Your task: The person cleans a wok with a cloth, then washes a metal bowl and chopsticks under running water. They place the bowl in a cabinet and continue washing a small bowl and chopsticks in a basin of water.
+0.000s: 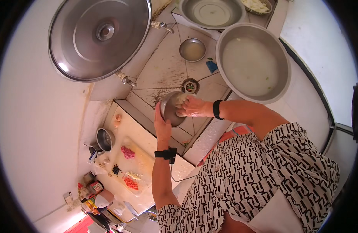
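My left hand [163, 125] grips the near left rim of a metal bowl [175, 118], which is tilted over the tiled sink near the drain [190, 86]. Inside the bowl's right side, my right hand [192, 107] is closed around a pale, wet, soft mass [181, 99]; what it is cannot be told. Beyond the drain, a small metal bowl of cloudy liquid [193, 50] stands on the sink floor, with a blue cloth or sponge [211, 66] to its right.
A large basin of cloudy water [250, 62] rests at the right, another basin [212, 13] behind it. A big metal lid [88, 55] and two taps [128, 81] are at the left. On the left counter lie a cutting board [146, 154] with chopped foods, a metal pot [105, 139] and a cleaver [130, 208].
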The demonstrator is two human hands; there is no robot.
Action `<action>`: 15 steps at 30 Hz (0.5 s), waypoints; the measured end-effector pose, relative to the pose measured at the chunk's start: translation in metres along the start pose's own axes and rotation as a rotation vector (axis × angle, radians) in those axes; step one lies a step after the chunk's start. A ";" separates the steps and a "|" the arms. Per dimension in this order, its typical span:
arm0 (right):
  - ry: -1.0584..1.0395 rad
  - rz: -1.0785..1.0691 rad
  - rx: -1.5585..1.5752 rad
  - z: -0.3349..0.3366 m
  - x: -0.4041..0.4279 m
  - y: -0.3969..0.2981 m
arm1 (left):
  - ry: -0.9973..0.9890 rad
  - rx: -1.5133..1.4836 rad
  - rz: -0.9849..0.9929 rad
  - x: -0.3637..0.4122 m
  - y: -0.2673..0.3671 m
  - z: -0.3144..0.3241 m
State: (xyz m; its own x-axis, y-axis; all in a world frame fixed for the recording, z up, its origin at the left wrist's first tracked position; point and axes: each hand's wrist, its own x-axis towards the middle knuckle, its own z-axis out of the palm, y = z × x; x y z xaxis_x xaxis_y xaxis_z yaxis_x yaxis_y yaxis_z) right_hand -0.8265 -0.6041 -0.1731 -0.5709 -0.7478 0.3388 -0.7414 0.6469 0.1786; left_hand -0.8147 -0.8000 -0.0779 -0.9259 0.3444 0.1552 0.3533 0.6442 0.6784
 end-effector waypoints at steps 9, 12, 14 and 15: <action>-0.046 0.340 0.231 0.027 0.033 0.002 | 0.209 0.677 0.009 0.002 -0.005 -0.019; 0.072 0.652 0.801 0.032 0.035 0.019 | 0.332 -0.228 -0.475 -0.007 -0.024 -0.027; 0.117 0.848 1.096 0.025 0.034 0.028 | 0.386 -0.531 -0.562 -0.015 -0.036 -0.021; 0.189 0.836 1.173 0.017 0.033 0.031 | 0.422 -0.690 -0.603 -0.019 -0.041 -0.016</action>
State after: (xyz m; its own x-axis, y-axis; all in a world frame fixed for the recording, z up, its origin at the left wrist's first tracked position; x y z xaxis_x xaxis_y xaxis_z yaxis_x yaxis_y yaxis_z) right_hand -0.8750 -0.6114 -0.1722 -0.9870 -0.1302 0.0944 -0.1314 0.3145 -0.9401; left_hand -0.8141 -0.8441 -0.0971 -0.9434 -0.2642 -0.2006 -0.2209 0.0492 0.9741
